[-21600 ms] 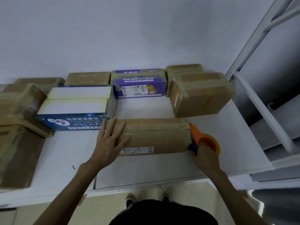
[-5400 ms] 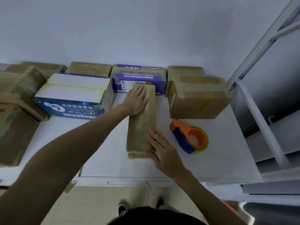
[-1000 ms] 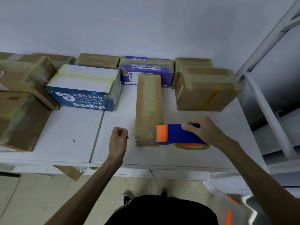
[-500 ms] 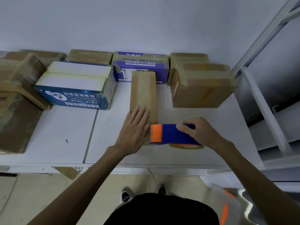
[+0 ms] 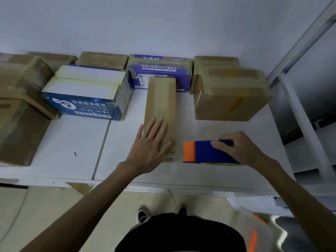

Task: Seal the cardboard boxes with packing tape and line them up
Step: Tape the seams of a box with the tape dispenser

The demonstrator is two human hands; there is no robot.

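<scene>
I count nine boxes on one white table (image 5: pixel 72 142). Seven are plain brown:

- the long narrow box (image 5: pixel 160 106) at centre
- the large box (image 5: pixel 231 99) at right
- the back right box (image 5: pixel 216 60) behind it
- the back middle box (image 5: pixel 101 59) left of upper centre
- the back left box (image 5: pixel 52 58) at upper left
- the tilted box (image 5: pixel 21 79) at left
- the low box (image 5: pixel 20 135) below it at the left edge

Two are printed: one blue-and-white box (image 5: pixel 87 91) and one purple box (image 5: pixel 160 68). A tenth may sit in the far upper left corner, but I cannot tell. I see one tape dispenser (image 5: pixel 201 151). I have two hands in view, my left hand (image 5: pixel 151 144) and my right hand (image 5: pixel 238 150). Two shoes show at bottom centre, a left shoe (image 5: pixel 143 214) and a right shoe (image 5: pixel 181 210).
</scene>
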